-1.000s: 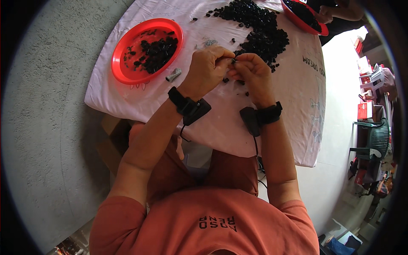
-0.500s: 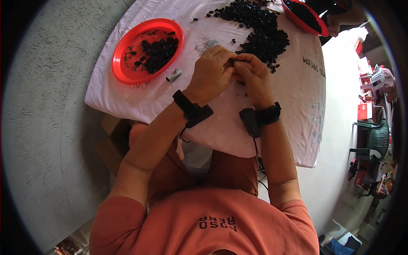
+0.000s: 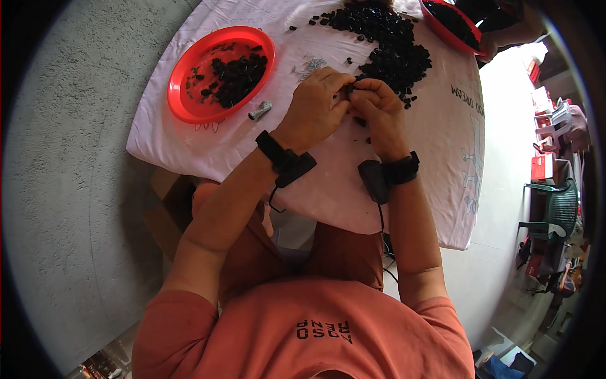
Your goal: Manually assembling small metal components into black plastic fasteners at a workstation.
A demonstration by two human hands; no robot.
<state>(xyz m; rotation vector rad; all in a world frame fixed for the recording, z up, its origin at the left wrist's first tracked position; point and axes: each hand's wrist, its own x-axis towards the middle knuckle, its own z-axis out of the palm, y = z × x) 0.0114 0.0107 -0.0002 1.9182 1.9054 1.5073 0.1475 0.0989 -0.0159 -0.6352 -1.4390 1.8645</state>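
Here's the red basin [image 3: 175,95] on my left, silvery roll [image 3: 259,110] beside it; my left hand [image 3: 314,108] meets my right hand [image 3: 384,119], fingers pinching a small dark piece [image 3: 351,90] over the tabletop [image 3: 322,189]; the black pile [image 3: 398,60] crowds just beyond; far right, another red basin [image 3: 451,38], a co-worker's hand [image 3: 490,44] beside it.

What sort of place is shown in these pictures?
Perhaps a home used as a small workshop: a pink cloth-covered table, a heap of small black pieces on it, and a green chair.
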